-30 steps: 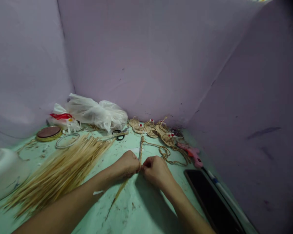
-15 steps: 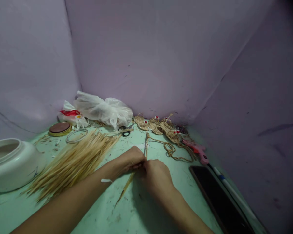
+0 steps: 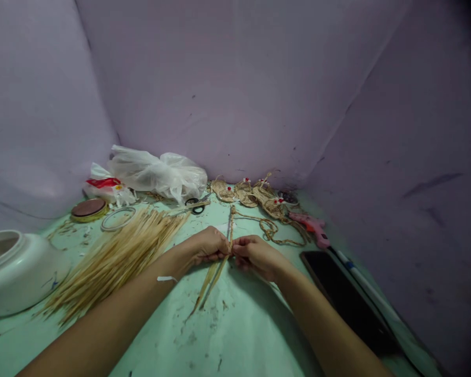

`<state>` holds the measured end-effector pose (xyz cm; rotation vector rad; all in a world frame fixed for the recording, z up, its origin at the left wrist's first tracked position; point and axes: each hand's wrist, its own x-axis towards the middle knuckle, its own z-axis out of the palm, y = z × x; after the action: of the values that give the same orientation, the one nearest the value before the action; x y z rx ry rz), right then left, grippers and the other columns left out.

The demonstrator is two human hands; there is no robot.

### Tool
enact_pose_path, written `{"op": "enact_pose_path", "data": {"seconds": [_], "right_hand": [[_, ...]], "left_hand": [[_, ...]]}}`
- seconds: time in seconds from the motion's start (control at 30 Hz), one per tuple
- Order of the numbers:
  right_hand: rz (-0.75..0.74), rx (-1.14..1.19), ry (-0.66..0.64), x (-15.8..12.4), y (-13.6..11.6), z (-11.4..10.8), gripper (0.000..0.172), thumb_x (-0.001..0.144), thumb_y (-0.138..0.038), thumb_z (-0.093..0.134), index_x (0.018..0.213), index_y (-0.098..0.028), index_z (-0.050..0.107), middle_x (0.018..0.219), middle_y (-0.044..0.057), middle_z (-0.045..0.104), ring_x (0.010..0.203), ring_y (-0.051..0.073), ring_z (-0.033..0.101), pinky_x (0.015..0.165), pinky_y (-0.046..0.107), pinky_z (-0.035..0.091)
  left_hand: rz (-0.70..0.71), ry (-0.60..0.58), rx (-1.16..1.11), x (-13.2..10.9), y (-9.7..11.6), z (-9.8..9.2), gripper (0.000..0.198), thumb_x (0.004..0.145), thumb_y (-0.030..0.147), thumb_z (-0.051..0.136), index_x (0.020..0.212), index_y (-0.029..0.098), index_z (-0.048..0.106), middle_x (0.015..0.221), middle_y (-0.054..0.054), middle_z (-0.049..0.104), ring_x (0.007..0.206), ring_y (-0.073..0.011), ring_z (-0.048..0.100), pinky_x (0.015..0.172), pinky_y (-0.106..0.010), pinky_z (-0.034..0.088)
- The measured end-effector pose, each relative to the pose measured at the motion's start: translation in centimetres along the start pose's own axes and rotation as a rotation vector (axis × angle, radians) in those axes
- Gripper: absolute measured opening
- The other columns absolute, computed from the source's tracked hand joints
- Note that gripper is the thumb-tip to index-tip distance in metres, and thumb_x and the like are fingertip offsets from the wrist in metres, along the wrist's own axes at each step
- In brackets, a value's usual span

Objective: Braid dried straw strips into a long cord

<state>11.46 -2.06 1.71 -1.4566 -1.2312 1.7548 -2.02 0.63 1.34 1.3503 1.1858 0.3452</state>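
My left hand (image 3: pixel 212 245) is closed on a thin braid of straw-coloured fibre (image 3: pixel 231 225), which runs away from me up the table. Close against it on the right, my right hand (image 3: pixel 255 255) pinches at the same braid with thumb and fingertips. Loose fibre strands (image 3: pixel 209 287) hang out below the fingers toward me. From the braid's far end a twisted cord (image 3: pixel 272 233) trails off to the right in loops. To the left of my left arm lies a fanned bundle of dry straw strips (image 3: pixel 121 264).
Black-handled scissors (image 3: pixel 198 205) lie beyond my hands, near a white plastic bag (image 3: pixel 160 175). Woven pieces with red beads (image 3: pixel 247 193) line the wall. At right are a pink glue gun (image 3: pixel 312 226) and a dark phone-like slab (image 3: pixel 345 298); a white pot (image 3: pixel 27 272) stands left.
My right hand has turned and drawn slightly right, so its pinching fingers now show. Another loose strand shows below the hands. The whole view has shifted a little.
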Motion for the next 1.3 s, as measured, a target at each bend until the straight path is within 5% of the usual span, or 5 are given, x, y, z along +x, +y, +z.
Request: {"op": "enact_pose_path", "data": {"seconds": [0.23, 0.73, 0.97, 1.1, 1.3], "right_hand": [[-0.02, -0.257, 0.183, 0.6, 0.3, -0.1, 0.01, 0.059, -0.014, 0.051, 0.049, -0.013, 0.05, 0.034, -0.006, 0.036, 0.031, 0.003, 0.023, 0.035, 0.021, 0.012], [-0.042, 0.082, 0.134, 1.3, 1.5, 0.4, 0.005, 0.049, -0.009, 0.046, 0.048, -0.014, 0.046, 0.035, -0.006, 0.04, 0.033, 0.004, 0.029, 0.037, 0.019, 0.017], [-0.033, 0.064, 0.003, 1.0, 1.2, -0.4, 0.003, 0.057, -0.014, 0.051, 0.054, -0.013, 0.051, 0.035, -0.006, 0.037, 0.031, 0.002, 0.019, 0.035, 0.02, 0.007], [-0.03, 0.076, -0.042, 0.7, 0.8, -0.7, 0.004, 0.059, -0.017, 0.053, 0.058, -0.013, 0.051, 0.043, -0.003, 0.048, 0.032, 0.002, 0.023, 0.035, 0.019, 0.008], [-0.129, -0.081, -0.047, 1.1, 1.2, -1.0, 0.003, 0.057, -0.016, 0.053, 0.055, -0.013, 0.052, 0.043, -0.005, 0.046, 0.036, 0.002, 0.029, 0.037, 0.017, 0.017]], "left_hand": [[0.038, 0.033, 0.279, -0.4, 0.2, -0.3, 0.012, 0.053, 0.019, 0.048, 0.052, 0.01, 0.057, 0.039, 0.003, 0.045, 0.034, -0.0051, 0.03, 0.035, -0.019, 0.02], [0.087, 0.333, 0.752, -3.4, 2.0, 3.2, 0.011, 0.054, 0.017, 0.053, 0.06, 0.013, 0.061, 0.054, -0.006, 0.055, 0.053, -0.0158, 0.05, 0.047, -0.022, 0.029], [-0.11, 0.195, 0.29, -2.4, 2.9, -0.5, 0.018, 0.067, 0.02, 0.046, 0.066, 0.008, 0.06, 0.042, 0.001, 0.047, 0.035, -0.0058, 0.036, 0.039, -0.018, 0.025], [-0.206, -0.105, -0.077, -1.2, 1.9, -0.4, 0.014, 0.067, 0.013, 0.044, 0.065, 0.009, 0.057, 0.046, 0.001, 0.049, 0.036, -0.0043, 0.038, 0.037, -0.016, 0.027], [-0.22, 0.028, 0.036, -0.8, 1.1, 0.3, 0.009, 0.058, 0.013, 0.047, 0.051, 0.011, 0.053, 0.036, 0.002, 0.041, 0.03, -0.006, 0.034, 0.032, -0.019, 0.022]]}}
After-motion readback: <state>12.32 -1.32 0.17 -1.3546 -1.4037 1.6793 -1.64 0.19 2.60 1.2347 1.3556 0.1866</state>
